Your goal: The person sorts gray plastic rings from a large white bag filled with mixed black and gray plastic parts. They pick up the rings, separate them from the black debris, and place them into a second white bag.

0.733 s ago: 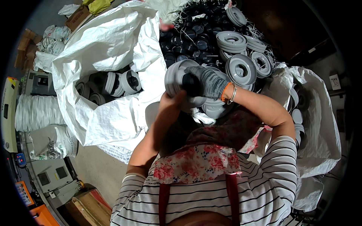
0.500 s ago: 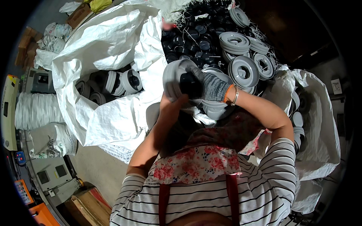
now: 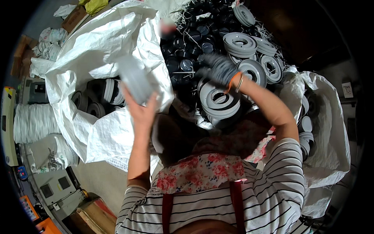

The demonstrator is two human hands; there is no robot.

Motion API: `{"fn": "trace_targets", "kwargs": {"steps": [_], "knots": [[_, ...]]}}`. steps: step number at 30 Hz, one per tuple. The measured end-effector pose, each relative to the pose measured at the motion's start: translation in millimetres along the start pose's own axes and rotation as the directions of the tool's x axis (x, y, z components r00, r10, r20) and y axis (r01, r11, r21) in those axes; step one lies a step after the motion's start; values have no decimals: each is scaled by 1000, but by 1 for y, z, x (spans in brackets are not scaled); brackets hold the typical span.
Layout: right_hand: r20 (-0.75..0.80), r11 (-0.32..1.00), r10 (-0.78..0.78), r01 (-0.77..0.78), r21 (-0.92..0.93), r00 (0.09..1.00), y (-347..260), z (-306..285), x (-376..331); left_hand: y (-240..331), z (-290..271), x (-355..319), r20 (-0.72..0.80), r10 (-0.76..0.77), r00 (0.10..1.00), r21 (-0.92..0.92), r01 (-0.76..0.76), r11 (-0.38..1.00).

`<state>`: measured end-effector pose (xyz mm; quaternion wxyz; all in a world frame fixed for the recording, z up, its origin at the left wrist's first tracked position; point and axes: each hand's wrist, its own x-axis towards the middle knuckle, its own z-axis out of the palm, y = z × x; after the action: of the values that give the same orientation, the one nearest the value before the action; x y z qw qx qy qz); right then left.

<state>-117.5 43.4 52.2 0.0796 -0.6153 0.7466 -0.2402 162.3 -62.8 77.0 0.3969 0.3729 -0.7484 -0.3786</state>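
Holding a grey ribbed piece [image 3: 136, 80], the bare left hand [image 3: 141, 111] is at the right part of the large white sack [image 3: 103, 136], the landmark for all places given here. The piece is over the sack's right inner side, tilted and blurred; the thumb and fingers grasp it from below, on both of its sides. Inside the sack, left of the held piece, lie grey ribbed pieces with black parts [image 3: 109, 91].

Right of the sack, the right hand [image 3: 220, 71] wears a grey knitted glove with an orange cuff [image 3: 233, 81]; a bracelet [image 3: 240, 82] circles the wrist. Its fingers point toward the sack, above a heap of black caps [image 3: 186, 64]; blur hides the fingertips, so whether they grasp a cap cannot be told.

Just below this hand, also right of the sack, is a pile of grey rings [image 3: 221, 105]. Further right of the sack, beyond the glove, more grey rings [image 3: 239, 42] rest beside and upon the caps. Well to the right of the sack is a second sack [image 3: 331, 150], also white, with grey pieces [image 3: 307, 124] within. Directly left of the landmark sack is a stack of folded white material [image 3: 37, 123].
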Motion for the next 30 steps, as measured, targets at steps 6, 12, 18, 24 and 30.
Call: {"fn": "trace_targets", "kwargs": {"steps": [6, 12, 18, 24, 30], "knots": [[-35, 675, 464, -379, -633, 885, 140, -31, 11, -13, 15, 29, 82, -211, 974, -493, 223, 841], [242, 823, 479, -528, 210, 844, 20, -51, 45, -39, 81, 1, 385, -421, 821, -698, 558, 449], [83, 989, 135, -129, -78, 987, 70, 55, 94, -40, 72, 25, 602, -170, 780, -723, 623, 298], [136, 869, 400, -328, -371, 906, 98, 120, 126, -36, 79, 15, 454, -539, 710, -714, 651, 256], [115, 985, 169, -163, -56, 979, 22, 70, 89, -41, 75, 9, 503, -443, 742, -597, 669, 443]]}}
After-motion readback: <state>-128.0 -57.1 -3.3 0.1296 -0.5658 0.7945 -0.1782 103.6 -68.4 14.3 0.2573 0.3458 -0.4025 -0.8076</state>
